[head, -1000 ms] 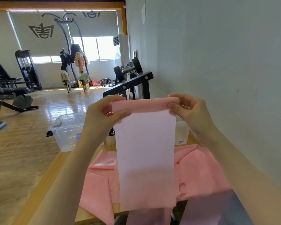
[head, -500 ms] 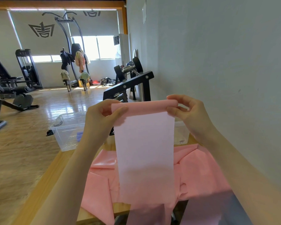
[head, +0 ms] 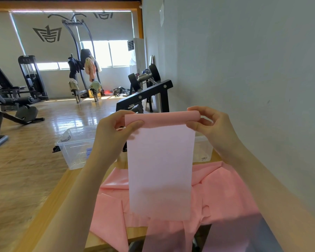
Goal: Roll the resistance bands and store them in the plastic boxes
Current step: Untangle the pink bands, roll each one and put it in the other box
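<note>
pink band (head: 160, 168) hangs in the air over the tabletop (head: 44, 211), its top edge just started into a roll. left hand (head: 115, 131) and right hand (head: 210, 127) each pinch an end. next: turn evenly, keeping edges square, toward the plastic box (head: 75, 148).

Black weight machines (head: 30, 79) on wooden floor (head: 25, 170), dumbbell rack (head: 149, 91), hanging clothes (head: 90, 69), bright window (head: 107, 53)

Hanging pink band (head: 160, 170) hides most of right plastic box (head: 203, 150); label unreadable.
</note>
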